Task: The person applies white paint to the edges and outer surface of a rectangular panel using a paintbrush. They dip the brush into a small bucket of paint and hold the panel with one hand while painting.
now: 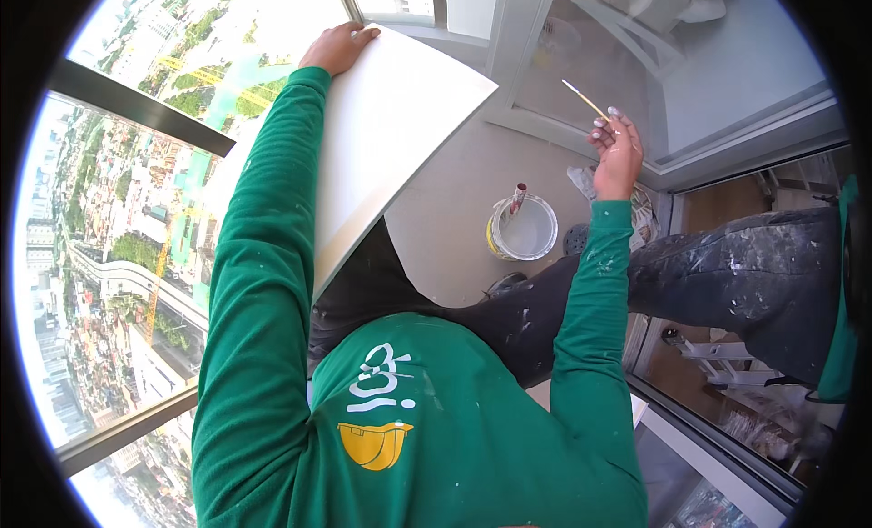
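My left hand [336, 49] is closed over the far left corner of a white panel [400, 119], which slants beside the window. The panel has a smooth face and a beige strip along its near end. My right hand [618, 154] is raised on the right, its fingertips pinching a thin stick [595, 108] with a whitish tip, perhaps a slim brush. White paint marks the fingers of that hand. Below and left of it, a paint bucket [541, 226] stands on the floor with whitish paint inside. A reddish handle [518, 199] leans up from its rim.
Tall windows [118, 255] with dark frames line the left, high over a city. On the right are a glazed door frame [663, 169] and my paint-spattered trouser leg [727, 269]. A crumpled cloth [643, 221] and a dark round lid-like thing [576, 239] lie near the bucket.
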Tool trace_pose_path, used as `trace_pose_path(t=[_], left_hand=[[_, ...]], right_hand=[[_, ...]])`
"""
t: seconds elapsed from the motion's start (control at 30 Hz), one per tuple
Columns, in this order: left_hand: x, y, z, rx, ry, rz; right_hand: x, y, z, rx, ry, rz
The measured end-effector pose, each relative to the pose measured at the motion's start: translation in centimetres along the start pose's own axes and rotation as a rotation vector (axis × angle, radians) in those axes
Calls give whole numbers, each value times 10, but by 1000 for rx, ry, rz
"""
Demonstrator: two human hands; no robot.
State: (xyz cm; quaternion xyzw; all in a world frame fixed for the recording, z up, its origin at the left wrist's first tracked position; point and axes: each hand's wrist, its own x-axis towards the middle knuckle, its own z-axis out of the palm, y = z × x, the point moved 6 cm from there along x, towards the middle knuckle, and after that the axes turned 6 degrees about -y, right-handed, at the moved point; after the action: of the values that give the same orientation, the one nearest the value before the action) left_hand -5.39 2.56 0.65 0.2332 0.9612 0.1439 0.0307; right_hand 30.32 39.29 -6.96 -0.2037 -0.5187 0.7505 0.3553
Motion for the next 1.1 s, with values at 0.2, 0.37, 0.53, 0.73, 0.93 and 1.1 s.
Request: trace_pose_path(t=[0.2,0.37,0.53,0.73,0.93,1.1], left_hand=[[12,-34,-36,51,68,-63],[3,-1,-57,48,407,217],[-12,40,-22,-171,383,474],[4,90,-36,-109,423,616],[-31,116,-17,-194,212,786],[-44,108,-16,-40,155,828]], right_hand=[[5,17,28,-136,-94,75],[4,44,32,-269,-92,165],[-50,83,57,-379,-491,335],[-81,120,121,-178,-729,544],[-90,140,115,-154,-708,564],[-88,150,87,-240,-645,513]])
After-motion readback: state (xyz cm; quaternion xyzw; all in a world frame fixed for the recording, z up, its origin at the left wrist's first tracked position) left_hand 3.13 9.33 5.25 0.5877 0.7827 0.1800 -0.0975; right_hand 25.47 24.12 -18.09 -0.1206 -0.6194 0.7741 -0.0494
